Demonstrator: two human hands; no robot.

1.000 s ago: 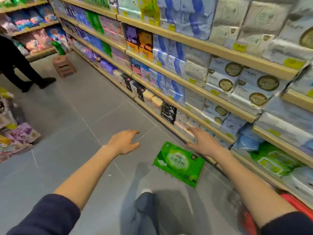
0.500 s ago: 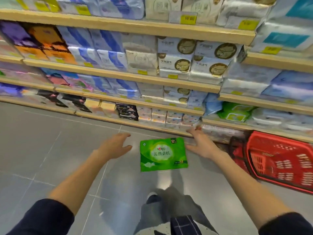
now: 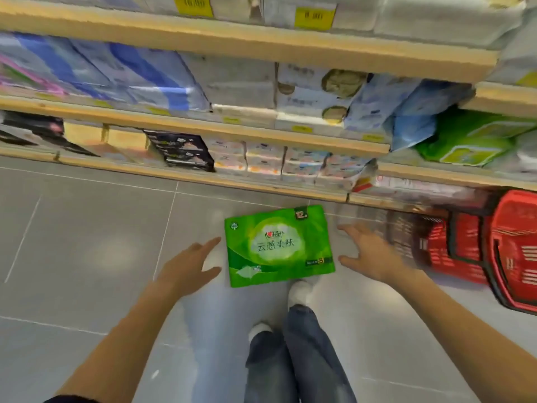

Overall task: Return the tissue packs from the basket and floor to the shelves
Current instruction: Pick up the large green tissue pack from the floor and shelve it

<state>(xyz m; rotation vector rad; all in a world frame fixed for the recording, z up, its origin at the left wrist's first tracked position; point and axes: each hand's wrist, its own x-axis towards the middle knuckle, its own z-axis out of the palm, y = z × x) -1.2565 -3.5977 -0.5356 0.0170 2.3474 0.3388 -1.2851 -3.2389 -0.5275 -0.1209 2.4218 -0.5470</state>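
Green tissue pack (image 3: 279, 245) lies flat on the grey floor (image 3: 87, 234), face up, just in front of the bottom shelf edge, centre of frame. White shoe toe (image 3: 300, 290) touches or sits just under its near edge at 6 o'clock; cannot tell which.

Left hand (image 3: 189, 264) at 9 o'clock of the pack, palm down, fingers (image 3: 209, 242) spread and released, index tip very near the pack's left edge, thumb pointing toward its lower left corner. Contact not clear. Holding nothing. Forearm bare, runs from lower left of frame up to the wrist, dark sleeve at the very bottom.

Right hand (image 3: 372, 255) at 3 o'clock of the pack, palm down, fingers splayed and released, thumb tip close to the pack's right edge, other digits pointing toward 11 o'clock. Motion blur on the fingertips. Holding nothing. Forearm bare, comes in from lower right corner.

Both hands flank the pack, roughly level with its middle, arms extended forward and down.

Red basket (image 3: 494, 251) on the floor at 3 o'clock of the right hand, tipped, against the bottom shelf; contents blurred.

Shelves (image 3: 232, 132) run across the top half, wooden edges with yellow tags, stocked with white, blue and black packs. Matching green packs (image 3: 470, 141) on the second shelf up, at 1 o'clock of the floor pack.

Jeans legs (image 3: 296, 359) at 6 o'clock, lower centre.
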